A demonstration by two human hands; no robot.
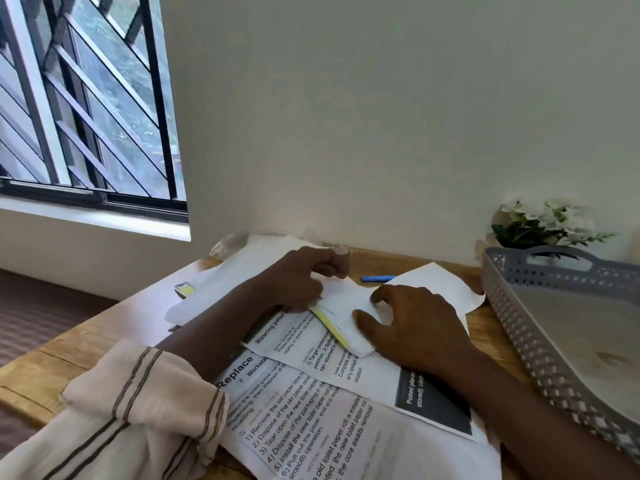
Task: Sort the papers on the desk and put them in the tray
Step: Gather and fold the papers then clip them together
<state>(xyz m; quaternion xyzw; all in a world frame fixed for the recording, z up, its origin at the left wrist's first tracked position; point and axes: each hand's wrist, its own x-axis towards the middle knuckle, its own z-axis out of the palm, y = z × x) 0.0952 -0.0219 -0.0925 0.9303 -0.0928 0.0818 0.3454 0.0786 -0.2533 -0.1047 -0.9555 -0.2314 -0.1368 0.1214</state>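
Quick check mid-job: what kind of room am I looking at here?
Probably a home study corner or small office: a wooden desk pushed against a plain wall beside a barred window, strewn with printed instruction sheets, with a grey plastic tray and a small flowering plant.

The left arm wears a cream fabric sleeve (138, 403) with thin dark stripes, rolled into a cuff. The right forearm (519, 403) is bare. Both hands are ungloved.

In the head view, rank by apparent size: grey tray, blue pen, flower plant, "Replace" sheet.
1. "Replace" sheet and grey tray: alike, both cropped and close to the camera, so unranked.
2. Flower plant.
3. Blue pen.
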